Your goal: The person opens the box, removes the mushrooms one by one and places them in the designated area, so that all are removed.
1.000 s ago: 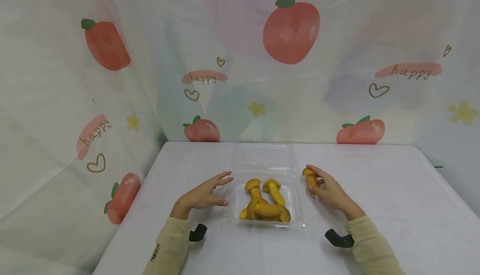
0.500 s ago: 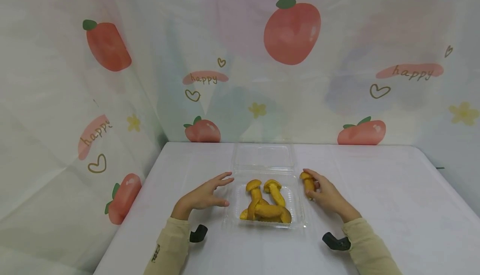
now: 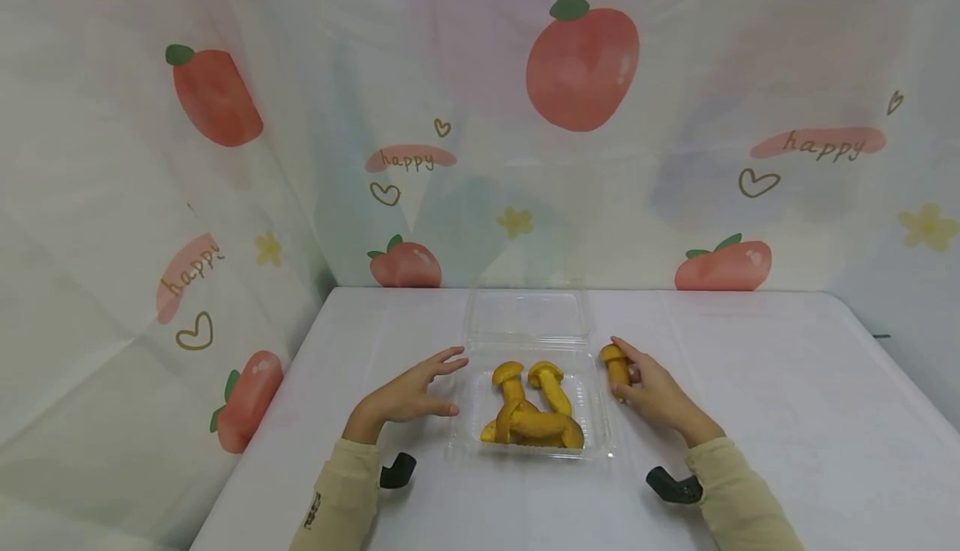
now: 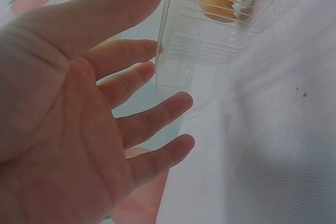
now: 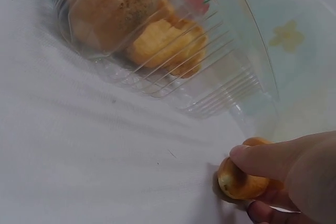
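Observation:
A clear plastic clamshell box lies with its lid folded back, holding several yellow-brown mushrooms. To the right of it, my right hand grips another mushroom between thumb and fingers, cap pointing away from me. In the right wrist view, the thumb presses on the side of the mushroom's stem, low over the tablecloth. My left hand is at the box's left side, fingers spread and holding nothing. The left wrist view shows its fingertips right at the box's clear wall.
The raised lid extends toward the back of the table. A white cloth covers the table. Behind it hangs a fruit-print curtain. Black curved pieces stick out at both wrists.
The right hand has moved slightly left and nearer to me with its mushroom, then stayed almost still. The left hand and the box have not visibly moved.

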{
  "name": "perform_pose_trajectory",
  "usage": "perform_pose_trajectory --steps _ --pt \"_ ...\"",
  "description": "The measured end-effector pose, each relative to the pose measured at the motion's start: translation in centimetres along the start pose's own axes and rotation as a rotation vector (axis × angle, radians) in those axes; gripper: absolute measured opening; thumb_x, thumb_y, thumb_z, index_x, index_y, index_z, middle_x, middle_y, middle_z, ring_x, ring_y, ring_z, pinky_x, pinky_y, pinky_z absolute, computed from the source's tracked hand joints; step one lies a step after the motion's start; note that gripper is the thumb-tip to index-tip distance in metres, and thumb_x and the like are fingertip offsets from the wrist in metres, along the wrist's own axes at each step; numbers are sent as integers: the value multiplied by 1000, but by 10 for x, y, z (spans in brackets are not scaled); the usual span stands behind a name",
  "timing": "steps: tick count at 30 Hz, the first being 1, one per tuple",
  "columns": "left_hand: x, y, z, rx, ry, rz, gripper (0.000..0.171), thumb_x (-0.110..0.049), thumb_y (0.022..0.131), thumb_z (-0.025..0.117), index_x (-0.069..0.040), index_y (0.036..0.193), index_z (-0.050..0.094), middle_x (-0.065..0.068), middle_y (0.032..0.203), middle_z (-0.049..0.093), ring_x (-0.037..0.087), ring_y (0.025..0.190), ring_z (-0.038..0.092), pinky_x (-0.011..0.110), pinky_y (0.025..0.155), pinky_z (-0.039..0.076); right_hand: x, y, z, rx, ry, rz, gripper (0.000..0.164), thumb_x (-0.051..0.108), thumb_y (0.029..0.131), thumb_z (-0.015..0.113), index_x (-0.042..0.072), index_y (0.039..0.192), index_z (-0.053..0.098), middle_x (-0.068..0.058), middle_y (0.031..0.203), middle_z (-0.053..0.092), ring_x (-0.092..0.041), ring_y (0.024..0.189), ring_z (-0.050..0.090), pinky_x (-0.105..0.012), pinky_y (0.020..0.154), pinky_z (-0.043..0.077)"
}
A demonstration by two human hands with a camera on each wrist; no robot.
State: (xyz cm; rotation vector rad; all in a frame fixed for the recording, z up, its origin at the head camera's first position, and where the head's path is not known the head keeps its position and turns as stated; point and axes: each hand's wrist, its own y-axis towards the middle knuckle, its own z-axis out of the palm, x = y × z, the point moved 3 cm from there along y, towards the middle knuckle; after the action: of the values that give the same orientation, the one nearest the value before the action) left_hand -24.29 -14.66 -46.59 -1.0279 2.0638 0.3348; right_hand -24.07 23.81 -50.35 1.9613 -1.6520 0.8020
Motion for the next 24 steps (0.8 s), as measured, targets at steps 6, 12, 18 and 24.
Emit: perform_pose_trajectory --steps 6,12,18,24 --pt "0 0 0 -2 -3 6 77 -15 92 75 -5 157 35 14 170 19 41 156 19 67 120 24 0 -1 -4 -6 -6 -4 81 10 91 73 0 156 26 -23 126 52 -22 89 51 -25 69 43" --pt "-1 0 0 3 -2 11 77 -15 92 75 -5 157 36 14 170 19 41 156 18 67 121 24 -1 -3 -7 -4 -17 -7 81 12 91 73 -1 156 26 -23 120 54 -23 87 53 -27 68 44" --pt "1 0 0 -3 0 5 76 -16 92 75 -5 157 36 14 170 19 41 156 19 68 120 24 -2 -4 -14 2 -43 -3 84 17 91 74 -2 155 25 -29 123 57 -26 90 57 -31 70 47" --pt "2 1 1 -6 -5 4 77 -15 92 75 -5 157 35 14 170 19 41 156 19 68 120 24 1 -7 -24 7 -61 31 83 23 93 72 -2 156 23 -34 128 55 -32 94 58 -39 75 52"
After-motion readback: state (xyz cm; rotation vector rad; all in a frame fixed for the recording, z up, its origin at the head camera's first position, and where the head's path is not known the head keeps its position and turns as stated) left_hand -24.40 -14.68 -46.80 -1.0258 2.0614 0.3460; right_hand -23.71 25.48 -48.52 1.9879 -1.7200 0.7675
